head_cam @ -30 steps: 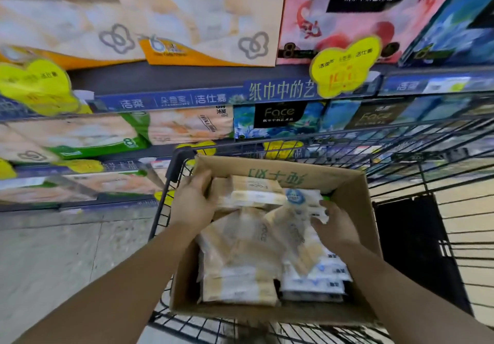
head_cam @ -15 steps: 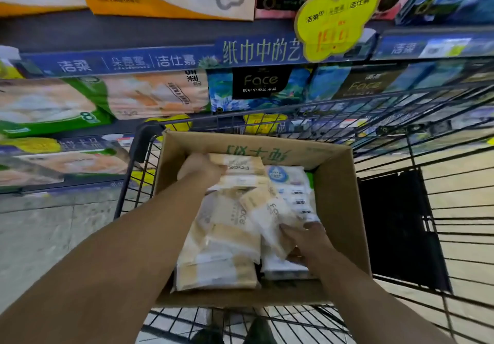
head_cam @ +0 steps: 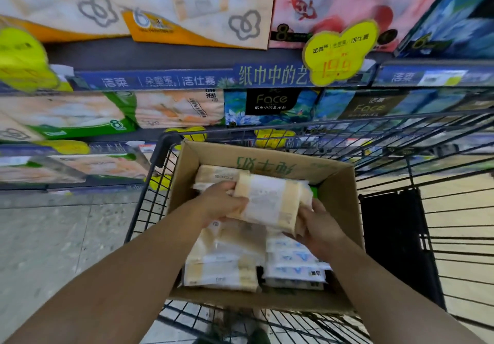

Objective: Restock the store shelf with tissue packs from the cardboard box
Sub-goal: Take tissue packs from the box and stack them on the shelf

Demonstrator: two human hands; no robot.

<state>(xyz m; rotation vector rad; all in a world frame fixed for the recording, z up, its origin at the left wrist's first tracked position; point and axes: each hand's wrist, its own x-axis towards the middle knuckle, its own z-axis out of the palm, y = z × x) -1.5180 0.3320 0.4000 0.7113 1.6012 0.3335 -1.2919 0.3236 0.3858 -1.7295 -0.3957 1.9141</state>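
Note:
An open cardboard box (head_cam: pixel 339 202) sits in a wire shopping cart (head_cam: pixel 149 191). Between my two hands, above the box, is a small stack of beige-and-white tissue packs (head_cam: pixel 270 200). My left hand (head_cam: pixel 222 204) grips its left end and my right hand (head_cam: pixel 318 226) grips its right end from below. More beige packs (head_cam: pixel 222 271) lie in the box on the left, and white packs with blue print (head_cam: pixel 294 266) lie on the right. One beige pack (head_cam: pixel 216 175) rests at the box's far end.
Store shelves (head_cam: pixel 160 80) full of large tissue bundles rise just behind the cart, with yellow price tags (head_cam: pixel 339 52) hanging off the edges. A tiled floor (head_cam: pixel 53 236) lies to the left. The cart's black child-seat flap (head_cam: pixel 395 239) is to the right of the box.
Both hands were reaching among the packs in the box. Now they have closed on a stack of beige packs and raised it above the others. The camera has tilted back up toward the shelves.

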